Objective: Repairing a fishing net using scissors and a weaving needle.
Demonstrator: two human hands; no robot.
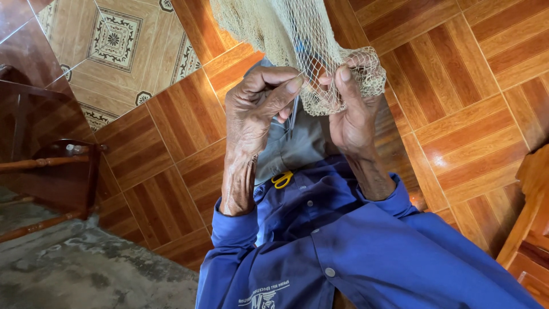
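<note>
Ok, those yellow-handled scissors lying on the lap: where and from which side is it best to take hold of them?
Probably by the yellow loop handles of the yellow-handled scissors, coming from above. Only the loops show; the blades are hidden in folds of the blue button-up shirt. Both the left hand and the right hand are pinching the pale beige mesh net.

Tiled floor, wooden chair atop
</note>
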